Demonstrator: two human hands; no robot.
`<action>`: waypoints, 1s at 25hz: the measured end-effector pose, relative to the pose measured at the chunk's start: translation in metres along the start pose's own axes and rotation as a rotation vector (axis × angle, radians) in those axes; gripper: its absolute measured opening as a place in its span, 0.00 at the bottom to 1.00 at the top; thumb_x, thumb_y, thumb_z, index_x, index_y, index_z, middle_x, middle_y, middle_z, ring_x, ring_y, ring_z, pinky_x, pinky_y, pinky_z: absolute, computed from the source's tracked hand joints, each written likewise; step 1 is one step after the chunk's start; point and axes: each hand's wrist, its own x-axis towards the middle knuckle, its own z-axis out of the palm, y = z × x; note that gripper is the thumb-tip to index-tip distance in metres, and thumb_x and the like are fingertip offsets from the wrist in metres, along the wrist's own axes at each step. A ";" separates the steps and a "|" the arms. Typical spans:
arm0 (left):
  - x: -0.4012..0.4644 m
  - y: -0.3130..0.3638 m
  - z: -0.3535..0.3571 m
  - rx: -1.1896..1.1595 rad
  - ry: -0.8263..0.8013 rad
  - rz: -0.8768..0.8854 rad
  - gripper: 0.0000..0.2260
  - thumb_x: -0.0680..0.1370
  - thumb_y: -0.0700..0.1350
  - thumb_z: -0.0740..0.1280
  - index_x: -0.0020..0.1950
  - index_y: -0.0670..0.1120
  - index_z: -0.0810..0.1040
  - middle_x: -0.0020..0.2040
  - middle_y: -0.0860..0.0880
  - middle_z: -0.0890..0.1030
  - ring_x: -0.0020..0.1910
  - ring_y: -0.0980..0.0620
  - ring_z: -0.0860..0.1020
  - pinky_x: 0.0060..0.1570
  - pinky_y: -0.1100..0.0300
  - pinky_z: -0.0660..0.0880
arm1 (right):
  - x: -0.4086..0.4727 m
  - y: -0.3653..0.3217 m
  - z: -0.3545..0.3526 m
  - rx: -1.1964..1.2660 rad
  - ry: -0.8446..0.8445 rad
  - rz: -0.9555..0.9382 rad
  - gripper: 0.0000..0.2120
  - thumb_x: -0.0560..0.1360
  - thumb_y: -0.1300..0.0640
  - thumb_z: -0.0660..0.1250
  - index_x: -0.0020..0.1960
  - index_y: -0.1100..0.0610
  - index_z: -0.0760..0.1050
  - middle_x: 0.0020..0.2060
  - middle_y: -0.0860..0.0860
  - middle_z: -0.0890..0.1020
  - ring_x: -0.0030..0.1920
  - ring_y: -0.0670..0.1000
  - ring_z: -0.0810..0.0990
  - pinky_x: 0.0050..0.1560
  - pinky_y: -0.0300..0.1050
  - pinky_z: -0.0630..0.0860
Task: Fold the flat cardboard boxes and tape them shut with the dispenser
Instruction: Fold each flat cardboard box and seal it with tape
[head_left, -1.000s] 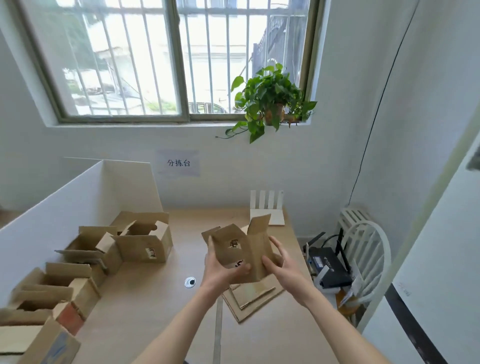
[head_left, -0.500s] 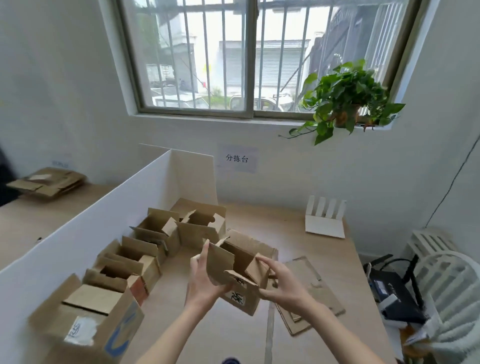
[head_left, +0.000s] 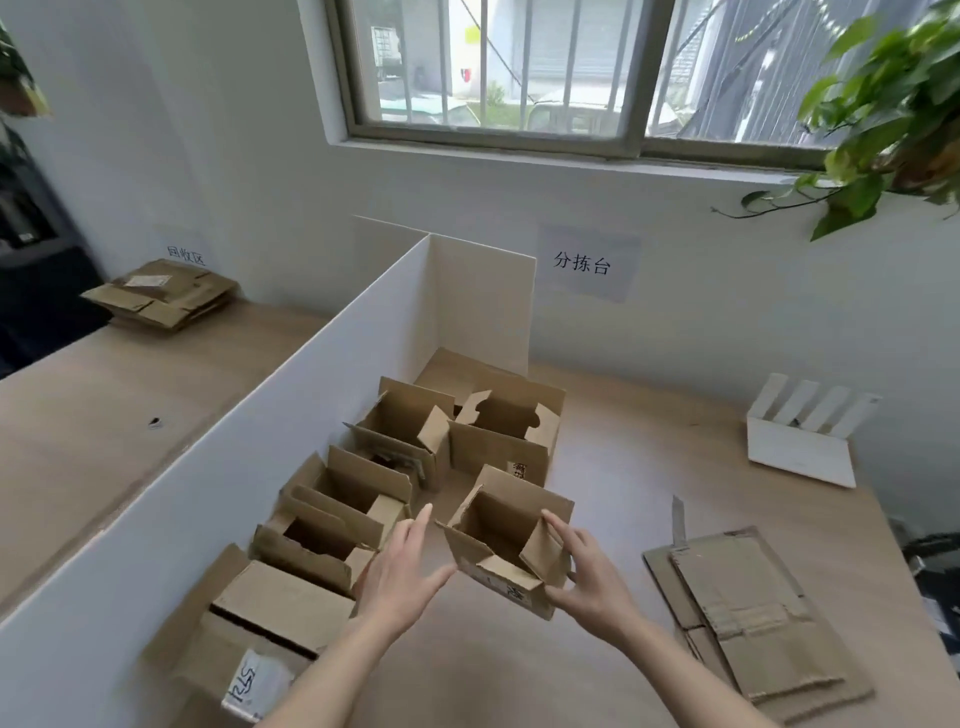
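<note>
An unfolded brown cardboard box, top flaps open, sits low over the wooden table beside a row of opened boxes. My right hand holds its right side, fingers along the right flap and thumb at the front corner. My left hand is spread open just left of the box, its thumb close to the lower left corner; whether it touches is unclear. A stack of flat cardboard boxes lies on the table to the right. No tape dispenser is visible.
Several opened boxes stand in a row along a white divider board. A white slotted stand sits at the back right, with a plant on the sill. More flat cardboard lies on the left table.
The view swung left and down. The box came down from mid-air to beside the row of opened boxes, and my left hand has let go and spread open.
</note>
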 end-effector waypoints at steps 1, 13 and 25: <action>0.014 -0.006 0.001 0.015 -0.012 0.017 0.37 0.77 0.62 0.67 0.81 0.58 0.53 0.77 0.54 0.65 0.71 0.53 0.70 0.63 0.56 0.76 | 0.014 0.001 0.007 -0.011 0.000 0.024 0.44 0.70 0.55 0.70 0.76 0.27 0.52 0.63 0.40 0.69 0.63 0.43 0.71 0.65 0.45 0.76; 0.146 -0.056 0.048 0.232 -0.070 0.287 0.31 0.80 0.57 0.66 0.80 0.54 0.60 0.79 0.54 0.64 0.78 0.54 0.61 0.76 0.60 0.53 | 0.175 0.051 0.079 -0.214 -0.063 0.133 0.46 0.75 0.62 0.68 0.79 0.33 0.47 0.76 0.50 0.62 0.71 0.56 0.71 0.61 0.46 0.77; 0.158 -0.002 0.080 0.259 -0.124 0.381 0.31 0.80 0.59 0.65 0.81 0.51 0.61 0.79 0.50 0.64 0.79 0.51 0.61 0.77 0.56 0.56 | 0.150 0.070 0.034 -0.365 0.029 0.190 0.43 0.76 0.40 0.69 0.81 0.36 0.45 0.80 0.42 0.57 0.77 0.50 0.64 0.67 0.50 0.73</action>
